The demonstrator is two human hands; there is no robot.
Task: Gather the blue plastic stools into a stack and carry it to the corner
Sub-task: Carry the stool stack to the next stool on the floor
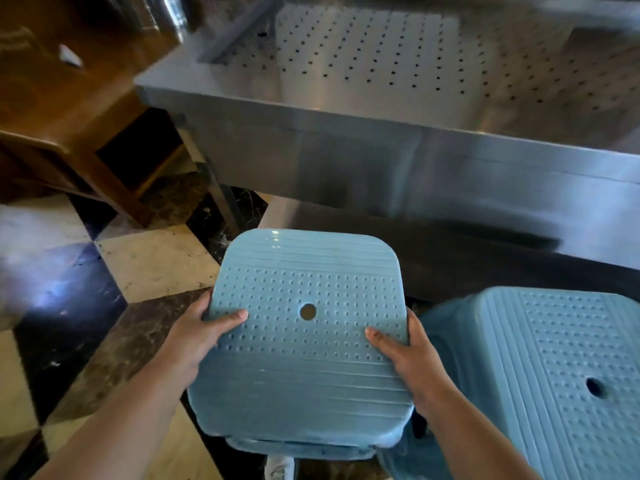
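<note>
I hold a blue plastic stool (304, 368) in front of me, its dimpled seat with a centre hole facing up. My left hand (204, 336) grips its left edge, thumb on top of the seat. My right hand (405, 355) grips the right edge the same way. Below the seat, further blue rims show, so it seems to sit on other stools. A second blue stool (554, 368) stands on the floor at the lower right, close beside the held one.
A stainless steel counter (346, 133) with a perforated top runs across the view just ahead. A wooden cabinet (79, 126) stands at the left. The floor (145, 265) is chequered marble. A white shoe (278, 469) shows at the bottom edge.
</note>
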